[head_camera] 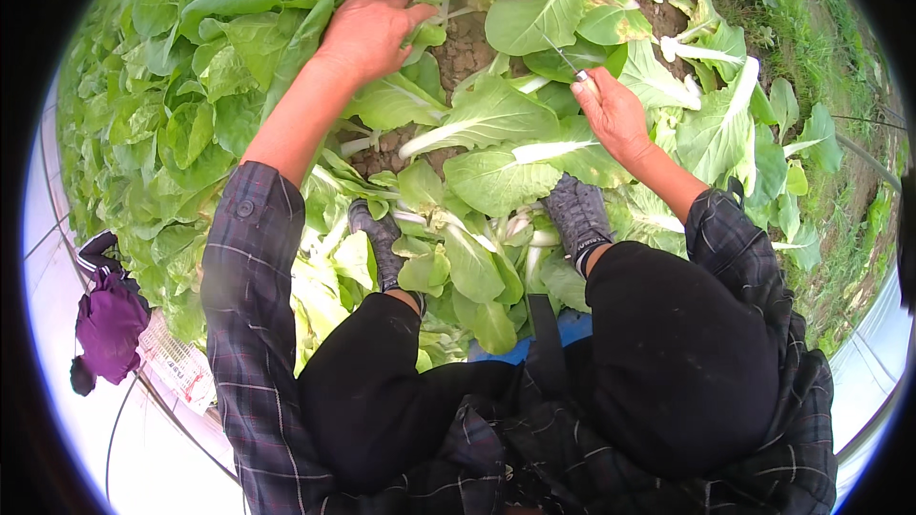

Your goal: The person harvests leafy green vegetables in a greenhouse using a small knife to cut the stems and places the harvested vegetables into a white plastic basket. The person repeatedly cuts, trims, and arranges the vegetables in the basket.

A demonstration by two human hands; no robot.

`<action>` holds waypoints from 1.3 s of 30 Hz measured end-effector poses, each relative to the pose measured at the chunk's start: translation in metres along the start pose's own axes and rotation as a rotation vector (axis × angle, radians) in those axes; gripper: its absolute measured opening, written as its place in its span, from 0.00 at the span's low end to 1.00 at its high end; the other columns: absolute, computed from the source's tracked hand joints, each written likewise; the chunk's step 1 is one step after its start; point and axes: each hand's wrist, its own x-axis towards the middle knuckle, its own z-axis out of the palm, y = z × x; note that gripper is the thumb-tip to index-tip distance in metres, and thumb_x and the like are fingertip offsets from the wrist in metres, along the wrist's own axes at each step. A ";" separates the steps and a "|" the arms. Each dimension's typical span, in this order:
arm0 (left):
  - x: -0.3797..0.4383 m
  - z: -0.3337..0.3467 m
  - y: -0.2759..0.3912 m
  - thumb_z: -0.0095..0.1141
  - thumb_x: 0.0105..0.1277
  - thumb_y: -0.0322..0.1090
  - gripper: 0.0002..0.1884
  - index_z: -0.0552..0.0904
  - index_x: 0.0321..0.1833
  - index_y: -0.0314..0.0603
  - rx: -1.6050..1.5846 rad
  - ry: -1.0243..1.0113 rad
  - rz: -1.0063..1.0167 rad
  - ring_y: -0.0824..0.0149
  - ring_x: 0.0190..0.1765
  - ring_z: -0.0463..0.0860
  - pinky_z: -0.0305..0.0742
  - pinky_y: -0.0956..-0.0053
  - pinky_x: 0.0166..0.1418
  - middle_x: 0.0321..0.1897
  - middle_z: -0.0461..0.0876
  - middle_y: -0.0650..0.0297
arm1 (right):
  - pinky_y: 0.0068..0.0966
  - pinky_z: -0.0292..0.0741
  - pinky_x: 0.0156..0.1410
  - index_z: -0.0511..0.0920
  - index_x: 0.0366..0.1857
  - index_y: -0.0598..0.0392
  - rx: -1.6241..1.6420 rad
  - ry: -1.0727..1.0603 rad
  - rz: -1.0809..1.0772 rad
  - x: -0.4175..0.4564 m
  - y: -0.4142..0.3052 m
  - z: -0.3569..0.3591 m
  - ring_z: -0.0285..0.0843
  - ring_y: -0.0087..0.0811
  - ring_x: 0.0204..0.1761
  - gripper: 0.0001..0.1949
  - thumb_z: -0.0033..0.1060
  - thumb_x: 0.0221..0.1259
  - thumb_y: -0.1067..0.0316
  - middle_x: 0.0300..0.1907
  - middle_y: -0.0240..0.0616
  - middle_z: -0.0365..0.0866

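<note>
My right hand holds a small knife with a pale handle. Its thin blade points up and left, over a broad green leaf. At the upper left, my left hand is in among standing leafy green plants, against the edge of the uncut-looking growth. Leaves hide its fingertips, so whether it grips a stem cannot be made out. Between the hands, loose leaves with thick white midribs lie over brown soil.
Detached leaves cover the ground around my two grey shoes. A blue object shows beneath me. Grass and soil border the right side. At far left, a person in purple is near a white crate.
</note>
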 end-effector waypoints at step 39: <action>-0.056 0.030 -0.019 0.66 0.58 0.29 0.20 0.86 0.56 0.49 -0.290 0.006 -0.037 0.56 0.71 0.75 0.65 0.51 0.75 0.59 0.84 0.62 | 0.24 0.49 0.18 0.76 0.33 0.51 0.632 -0.834 0.642 0.119 -0.081 0.067 0.50 0.20 0.13 0.22 0.44 0.75 0.42 0.16 0.27 0.62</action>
